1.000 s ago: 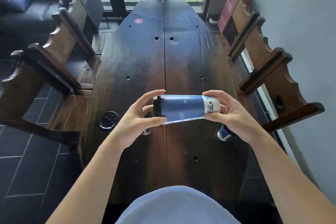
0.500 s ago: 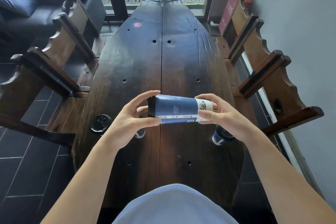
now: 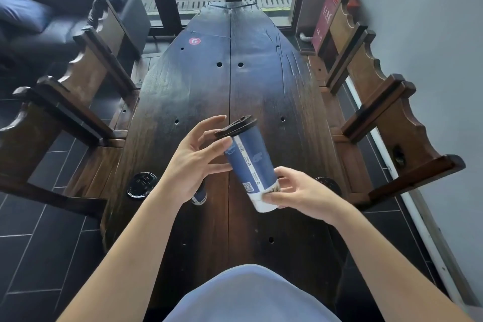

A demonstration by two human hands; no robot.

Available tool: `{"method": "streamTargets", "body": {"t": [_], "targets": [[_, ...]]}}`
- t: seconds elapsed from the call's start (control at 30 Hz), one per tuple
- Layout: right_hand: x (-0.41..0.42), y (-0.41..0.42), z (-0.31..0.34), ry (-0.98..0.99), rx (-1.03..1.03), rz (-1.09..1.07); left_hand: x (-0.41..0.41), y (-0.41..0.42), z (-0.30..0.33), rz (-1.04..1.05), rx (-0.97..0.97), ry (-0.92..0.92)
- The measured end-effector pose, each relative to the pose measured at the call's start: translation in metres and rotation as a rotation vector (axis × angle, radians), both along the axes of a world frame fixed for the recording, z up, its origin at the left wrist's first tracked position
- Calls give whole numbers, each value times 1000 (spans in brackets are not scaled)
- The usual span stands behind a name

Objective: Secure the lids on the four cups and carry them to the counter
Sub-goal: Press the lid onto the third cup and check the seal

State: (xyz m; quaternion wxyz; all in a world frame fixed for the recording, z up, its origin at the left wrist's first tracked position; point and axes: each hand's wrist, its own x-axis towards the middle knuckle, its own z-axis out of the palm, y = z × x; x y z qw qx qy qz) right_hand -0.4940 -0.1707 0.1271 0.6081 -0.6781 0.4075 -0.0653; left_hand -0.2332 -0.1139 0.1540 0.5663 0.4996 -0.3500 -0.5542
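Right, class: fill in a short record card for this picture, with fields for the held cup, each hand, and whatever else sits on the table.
held cup: blue paper cup, black lid on, tilted, lid end away from the person
right hand: right hand grips the cup's white base
left hand: left hand with fingers spread, thumb touching the cup just under the lid
loose lid: black lid lying flat at the left edge of the wooden table
other cups: one blue cup partly hidden under the left hand; one lidded cup behind the right hand
table marker: round red number 6 sticker
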Motion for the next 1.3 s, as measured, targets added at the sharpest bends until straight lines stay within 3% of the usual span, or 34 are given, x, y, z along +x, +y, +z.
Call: {"method": "streamTargets", "body": {"t": [0.43, 0.83, 0.97, 1.13, 1.3], "targets": [[24, 26, -14, -63, 51, 9, -17, -8, 3, -103, 128, 30], [19, 21, -16, 56, 9, 62, -18, -6, 2, -142, 153, -12], [14, 6, 2, 41, -10, 70, -19, -6, 2, -136, 152, -21], [14, -23, 42, -181, -35, -60, -20, -6, 1, -126, 154, -28], [24, -39, 65, -125, -112, -72, -19, -5, 1, -133, 151, -64]]}}
